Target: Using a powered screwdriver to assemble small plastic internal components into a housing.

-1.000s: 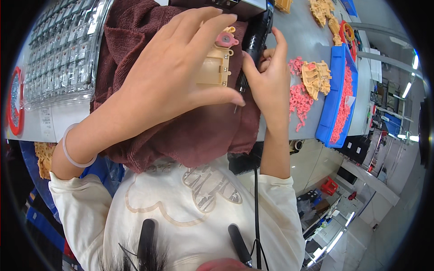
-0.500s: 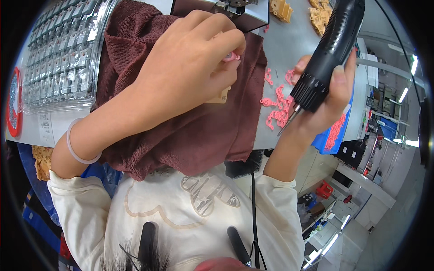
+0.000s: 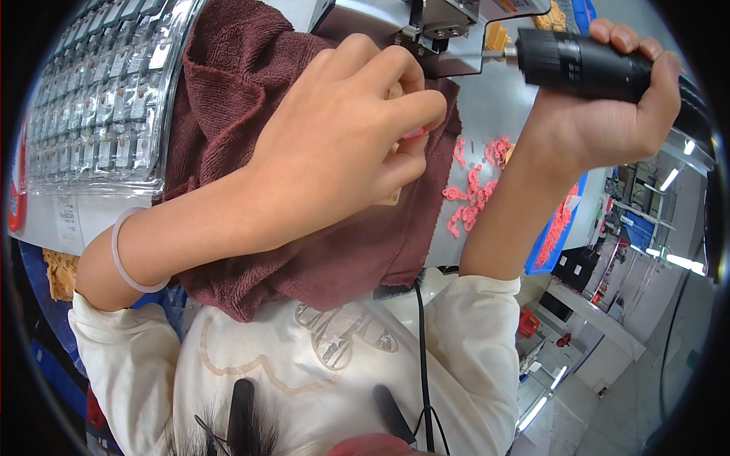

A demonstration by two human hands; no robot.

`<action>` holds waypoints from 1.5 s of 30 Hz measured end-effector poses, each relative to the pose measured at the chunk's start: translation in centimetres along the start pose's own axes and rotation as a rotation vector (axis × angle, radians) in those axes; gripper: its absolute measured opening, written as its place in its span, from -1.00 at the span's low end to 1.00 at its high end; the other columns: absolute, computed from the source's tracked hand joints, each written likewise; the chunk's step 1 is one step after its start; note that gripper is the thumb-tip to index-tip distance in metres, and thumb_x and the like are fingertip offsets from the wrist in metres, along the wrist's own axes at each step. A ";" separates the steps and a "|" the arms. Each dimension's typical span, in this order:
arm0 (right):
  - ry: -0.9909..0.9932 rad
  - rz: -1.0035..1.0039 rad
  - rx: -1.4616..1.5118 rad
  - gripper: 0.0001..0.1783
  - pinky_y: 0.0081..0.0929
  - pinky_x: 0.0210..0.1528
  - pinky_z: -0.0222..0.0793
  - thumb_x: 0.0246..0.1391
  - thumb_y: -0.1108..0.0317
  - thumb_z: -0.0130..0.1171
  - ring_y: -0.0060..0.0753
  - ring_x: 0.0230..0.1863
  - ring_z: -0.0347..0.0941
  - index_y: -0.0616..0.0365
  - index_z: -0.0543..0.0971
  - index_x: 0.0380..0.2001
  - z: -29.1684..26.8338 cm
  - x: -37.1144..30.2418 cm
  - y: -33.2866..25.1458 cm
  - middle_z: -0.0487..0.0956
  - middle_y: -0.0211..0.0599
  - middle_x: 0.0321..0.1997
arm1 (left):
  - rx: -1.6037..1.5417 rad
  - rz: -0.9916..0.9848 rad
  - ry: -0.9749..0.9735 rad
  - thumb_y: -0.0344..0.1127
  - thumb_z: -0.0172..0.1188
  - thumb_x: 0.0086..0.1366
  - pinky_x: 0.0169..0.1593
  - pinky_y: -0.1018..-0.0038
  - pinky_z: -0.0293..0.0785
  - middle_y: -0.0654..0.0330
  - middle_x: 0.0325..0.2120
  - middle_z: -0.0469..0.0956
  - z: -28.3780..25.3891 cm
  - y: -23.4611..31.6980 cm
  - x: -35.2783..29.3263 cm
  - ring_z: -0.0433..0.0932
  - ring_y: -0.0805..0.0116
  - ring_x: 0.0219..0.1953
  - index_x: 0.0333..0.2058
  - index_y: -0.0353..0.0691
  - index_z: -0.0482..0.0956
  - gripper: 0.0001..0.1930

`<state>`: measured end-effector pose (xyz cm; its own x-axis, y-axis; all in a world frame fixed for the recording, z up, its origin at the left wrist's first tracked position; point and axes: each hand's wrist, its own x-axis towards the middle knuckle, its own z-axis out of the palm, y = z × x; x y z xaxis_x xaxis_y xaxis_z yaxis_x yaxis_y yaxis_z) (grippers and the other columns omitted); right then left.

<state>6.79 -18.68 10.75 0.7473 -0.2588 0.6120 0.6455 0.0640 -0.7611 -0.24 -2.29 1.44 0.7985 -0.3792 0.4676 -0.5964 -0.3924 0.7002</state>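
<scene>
Pinching small pink plastic piece (image 3: 414, 133) over nubby maroon towel (image 3: 228, 99): left hand (image 3: 342, 144); right hand (image 3: 601, 121) grip around smooth black cylindrical tool (image 3: 585, 64).

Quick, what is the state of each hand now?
Left hand: closed on a small tan part.
Right hand: closed around a black power tool.

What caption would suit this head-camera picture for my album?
Left hand pinches a small pink part over a maroon towel; right hand holds a black power tool aloft.
</scene>
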 end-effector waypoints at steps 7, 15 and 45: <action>0.176 -0.069 -0.146 -0.79 -0.33 -0.24 0.47 0.03 0.28 0.07 -0.30 -0.39 0.44 0.16 0.40 -0.32 4.0 -1.1 1.8 0.45 -0.20 -0.43 | -0.001 0.004 0.035 -0.43 0.32 -0.03 -0.14 0.34 0.41 0.26 -0.23 0.49 0.2 -0.1 -0.2 0.39 0.19 -0.24 -0.37 -0.11 0.56 -0.80; 0.066 -0.074 -0.238 -0.75 -0.41 -0.34 0.46 0.07 0.28 0.12 -0.37 -0.46 0.44 0.18 0.43 -0.23 4.4 -1.4 2.0 0.45 -0.26 -0.46 | -0.024 0.000 0.052 -0.43 0.32 -0.09 -0.14 0.32 0.41 0.25 -0.22 0.49 0.4 -0.3 -0.4 0.41 0.18 -0.21 -0.37 -0.11 0.54 -0.76; -0.195 -0.090 -0.207 -0.78 -0.52 -0.53 0.42 0.11 0.28 0.25 -0.51 -0.59 0.43 0.20 0.49 -0.39 3.5 -1.3 2.8 0.43 -0.34 -0.55 | -0.028 0.020 0.069 -0.43 0.31 -0.10 -0.12 0.31 0.40 0.24 -0.19 0.48 0.8 -0.5 -0.5 0.42 0.15 -0.09 -0.34 -0.10 0.52 -0.73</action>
<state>8.14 -14.77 8.60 0.7177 -0.0631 0.6935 0.6795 -0.1541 -0.7173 -0.41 -2.62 0.47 0.7908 -0.3276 0.5171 -0.6105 -0.3614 0.7047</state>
